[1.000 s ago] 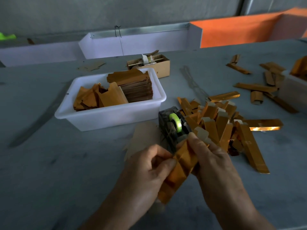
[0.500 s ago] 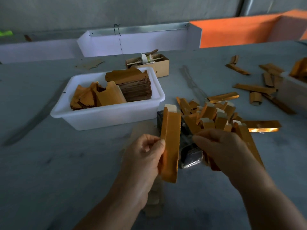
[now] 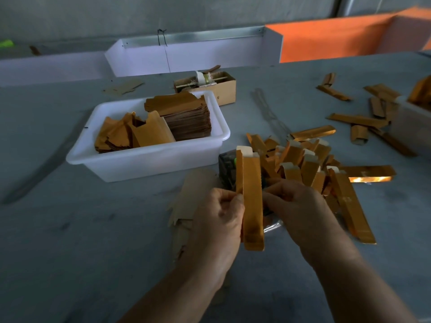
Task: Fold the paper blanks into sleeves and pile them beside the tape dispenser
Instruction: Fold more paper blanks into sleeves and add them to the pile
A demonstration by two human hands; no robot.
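Sleeve (image 3: 251, 201) upright between both hands, gold side toward the camera, pale flaps at its top end; held above the bench (image 3: 70, 241), just in front of the tape dispenser (image 3: 227, 170), which is mostly hidden behind it. Left hand (image 3: 219, 220) curled round the sleeve's left edge, thumb and fingers pinching it about midway up; right hand (image 3: 296, 206) curled at the right edge, fingertips against the sleeve, though whether pinching it or only pressing the seam cannot be told. Folding step apparently at its close: long sides already turned in, form narrow and closed, likely being squared or sealed along the seam; a judgement only. Pile of finished sleeves (image 3: 310, 164) just right of the dispenser, leaning and overlapping, one long piece (image 3: 352, 203) running toward the near edge. Supply still plentiful: stacked blanks (image 3: 186, 117) in the white tub (image 3: 149, 159) to the left, with looser blanks beside the stack; flat blank (image 3: 193, 194) lying on the bench under the left wrist. Next move, probably: release by one hand, short carry rightward, drop onto the pile without knocking the leaning pieces; then reach for the flat blank or into the tub. Much of the task plainly left, judging by the stack.
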